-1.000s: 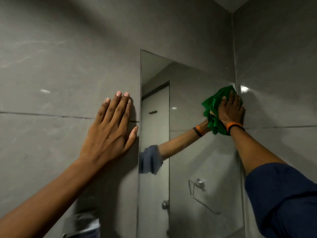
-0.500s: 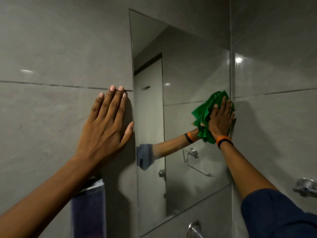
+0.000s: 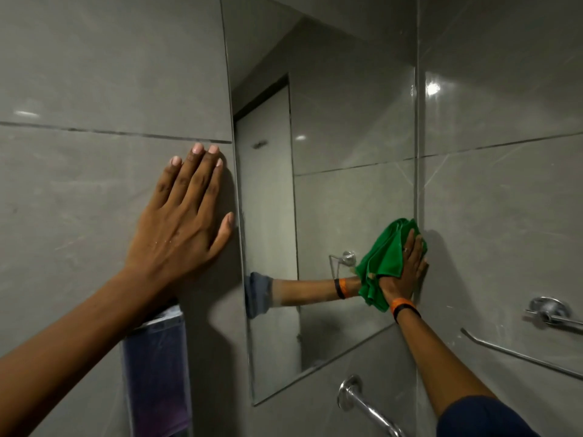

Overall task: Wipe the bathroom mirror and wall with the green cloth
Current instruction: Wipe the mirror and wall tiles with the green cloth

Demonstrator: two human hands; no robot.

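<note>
A tall frameless mirror (image 3: pixel 347 127) is fixed to the grey tiled wall (image 3: pixel 94 74) and runs into the right corner. My right hand (image 3: pixel 407 272) presses a bunched green cloth (image 3: pixel 383 263) flat against the mirror's lower right edge, beside the corner. An orange and a black band circle that wrist. My left hand (image 3: pixel 179 222) lies flat on the wall tile just left of the mirror, fingers together and holding nothing. The mirror reflects my right forearm and the cloth.
A clear holder with a dark purple insert (image 3: pixel 157 373) hangs on the wall below my left forearm. A chrome spout (image 3: pixel 362 402) juts out under the mirror. A chrome rail and bracket (image 3: pixel 549 313) are mounted on the right side wall.
My right hand has slid the green cloth down the mirror's right edge. The view has tilted down, bringing the mirror's bottom edge, spout and rail into sight. My left hand stays on the wall.
</note>
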